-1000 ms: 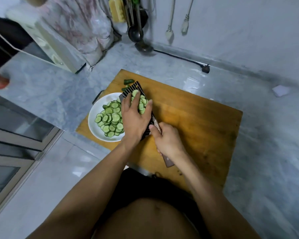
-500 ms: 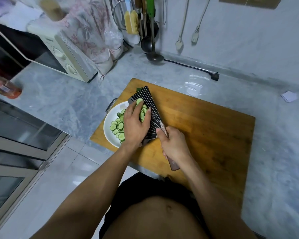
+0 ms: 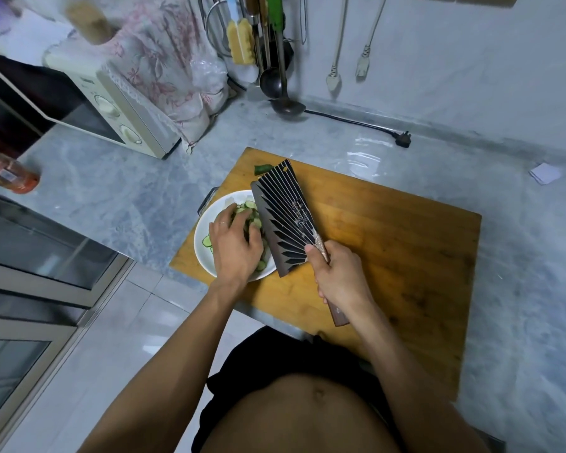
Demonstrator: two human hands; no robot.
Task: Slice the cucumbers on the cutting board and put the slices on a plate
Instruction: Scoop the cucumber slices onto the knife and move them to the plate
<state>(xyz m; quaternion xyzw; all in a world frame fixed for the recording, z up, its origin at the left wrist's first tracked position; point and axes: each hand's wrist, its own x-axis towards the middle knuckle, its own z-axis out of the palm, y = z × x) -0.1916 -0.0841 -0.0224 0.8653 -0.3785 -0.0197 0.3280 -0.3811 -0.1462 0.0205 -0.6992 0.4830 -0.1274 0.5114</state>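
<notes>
So the cucumber slices (image 3: 255,220) are piled in the white plate (image 3: 200,243), which sits on the left edge of the cutting board (image 3: 389,243). The left hand (image 3: 236,246) is right on top of the pile, palm down with the fingers bent over the slices. It covers most of them, so I can't tell if it's pinching any or just pushing them flat.

The cleaver (image 3: 286,220) is just to the right of that hand, its wide ribbed blade tipped up with one long edge over the plate's right rim. Its long axis runs from the near handle away toward the board's far-left corner, roughly parallel to the left forearm. The right hand (image 3: 337,279) is wrapped tight around the handle, thumb up by the blade's heel.

The slices lie left of and below the blade, so the left hand is the one nearer to them. The blade face looks bare, so I'd guess the transfer is basically done. A dark green end piece (image 3: 263,167) sits on the board beyond the blade tip.
</notes>
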